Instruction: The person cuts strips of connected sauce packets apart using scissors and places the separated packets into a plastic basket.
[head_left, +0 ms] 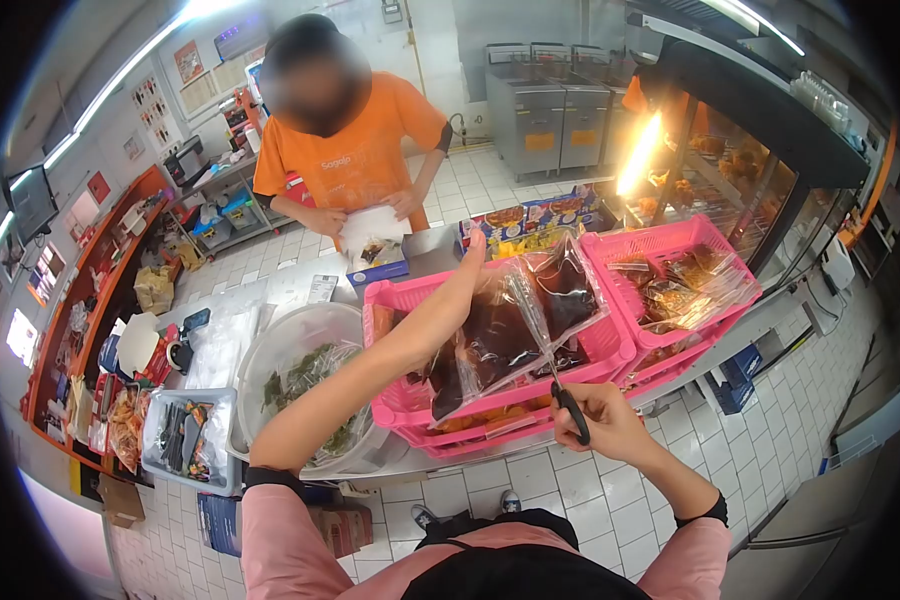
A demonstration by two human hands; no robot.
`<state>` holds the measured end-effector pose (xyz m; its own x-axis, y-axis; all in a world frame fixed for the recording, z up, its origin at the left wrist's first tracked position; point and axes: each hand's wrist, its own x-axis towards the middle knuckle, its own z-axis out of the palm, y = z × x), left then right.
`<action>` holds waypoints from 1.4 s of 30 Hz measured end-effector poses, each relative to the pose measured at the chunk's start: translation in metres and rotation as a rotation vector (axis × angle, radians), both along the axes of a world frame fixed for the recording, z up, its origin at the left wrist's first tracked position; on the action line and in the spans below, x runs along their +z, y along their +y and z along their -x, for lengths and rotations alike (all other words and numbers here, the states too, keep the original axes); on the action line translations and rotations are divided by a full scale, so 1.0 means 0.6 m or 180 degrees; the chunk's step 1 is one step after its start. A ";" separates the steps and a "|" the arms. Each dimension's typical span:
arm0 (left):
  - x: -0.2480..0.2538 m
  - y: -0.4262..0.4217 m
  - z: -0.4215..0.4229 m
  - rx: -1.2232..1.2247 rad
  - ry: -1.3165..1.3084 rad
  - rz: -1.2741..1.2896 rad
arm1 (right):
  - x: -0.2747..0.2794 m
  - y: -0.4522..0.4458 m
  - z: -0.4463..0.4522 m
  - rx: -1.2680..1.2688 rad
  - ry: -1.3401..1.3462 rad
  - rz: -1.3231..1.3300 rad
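at the far left, orange shelving (45, 345) lines the wall, and a grey plastic bin (195, 482) of black utensils and packets sits at the end of a stainless steel counter (435, 244). next along is a big translucent tub (254, 375) holding bagged green leaves (305, 372), with the person's left forearm crossing over it. behind the counter a co-worker in an orange t-shirt (345, 150) holds white paper (375, 222) over a blue box (382, 271). the left hand (467, 285) is at the clear pouches of dark liquid (500, 335), which lie on top in a pink crate (620, 350); one digit points up, but i can't tell whether its other fingers grip the plastic. the right hand (608, 425) has its fingers curled around black-handled scissors (573, 415), blades along the clear seam between two pouches. steel fryers (560, 125) stand on white floor tiles (620, 495) at the back. rightward, another pink crate (745, 305) carries bags of brown sauce (685, 285), near a heated display case (750, 85) and a glowing lamp (640, 155).
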<state>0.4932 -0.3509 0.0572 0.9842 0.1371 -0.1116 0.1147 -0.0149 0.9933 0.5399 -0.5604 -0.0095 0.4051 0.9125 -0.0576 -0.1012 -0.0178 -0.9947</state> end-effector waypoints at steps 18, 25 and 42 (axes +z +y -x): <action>-0.024 0.027 -0.049 -0.1137 0.0081 -0.0678 | 0.018 0.018 -0.048 -0.0166 0.0416 0.0080; -0.025 0.002 -0.044 -0.0204 -0.0568 -0.0986 | 0.034 0.071 -0.041 -0.1021 -0.0351 -0.0999; -0.034 0.081 0.030 -0.0700 0.0132 0.0823 | 0.062 0.031 -0.061 -0.0921 -0.0738 -0.0539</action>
